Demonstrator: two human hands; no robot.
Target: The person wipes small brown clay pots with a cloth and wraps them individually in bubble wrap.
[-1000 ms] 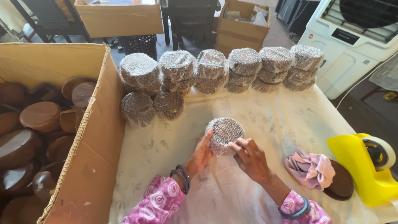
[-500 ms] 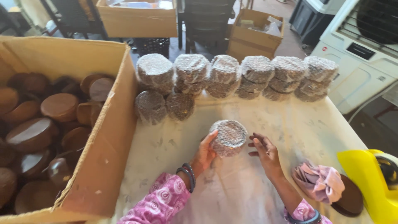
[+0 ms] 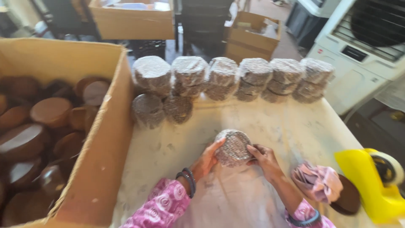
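Nearest, two patterned pink sleeves reach onto a pale, dusty table (image 3: 168, 147). The left hand (image 3: 206, 159), dark bangles at its wrist, cups the left side of a round disc wrapped in bubble wrap (image 3: 234, 147), thumb on its edge. The right hand (image 3: 263, 158) grasps the disc's right side with bent fingers. The wrapped disc is held tilted, its knobbly clear film facing up, near the middle of the table.

To the right lies a crumpled pink cloth (image 3: 318, 182) over a dark round disc (image 3: 348, 198), and beyond it a glossy yellow tape dispenser (image 3: 373, 188).

On the left stands a large open cardboard box (image 3: 103, 139) filled with smooth brown wooden rounds (image 3: 50, 112).

Farther off, two wrapped discs (image 3: 162, 109) lean beside the box, and behind them a row of wrapped stacks (image 3: 236, 76) runs across the table's far edge. Beyond are more cardboard boxes (image 3: 130, 19) and a white machine (image 3: 363, 50) at far right.
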